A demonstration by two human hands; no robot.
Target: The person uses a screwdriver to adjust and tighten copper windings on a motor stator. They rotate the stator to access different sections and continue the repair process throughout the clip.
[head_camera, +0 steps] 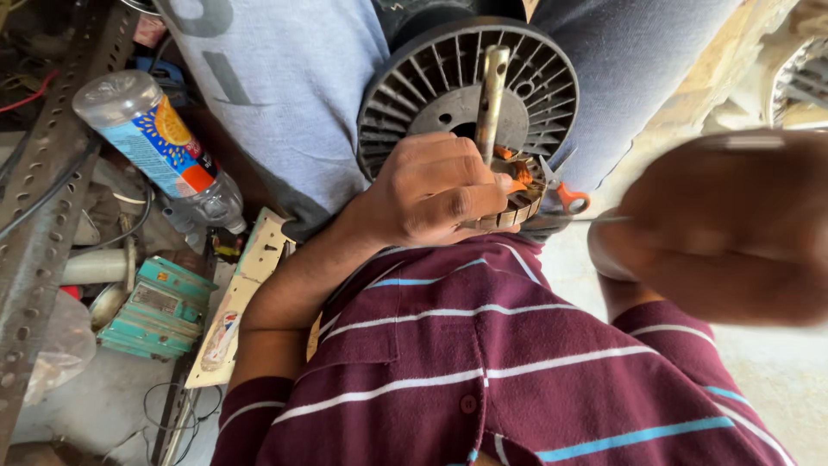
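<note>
Motor stator steadied on the lap, wire drawn out to the right.

Left hand (431,192) curls closed around the wound stator (509,203), bracing it against the finned rotor disc (470,91) and its shaft (492,91) so it cannot turn. Right hand (724,229), blurred, appears fisted on a thin wire (595,219); exact grip cannot be told. Orange-handled scissors (569,198) lie just beside the stator, within reach.
</note>
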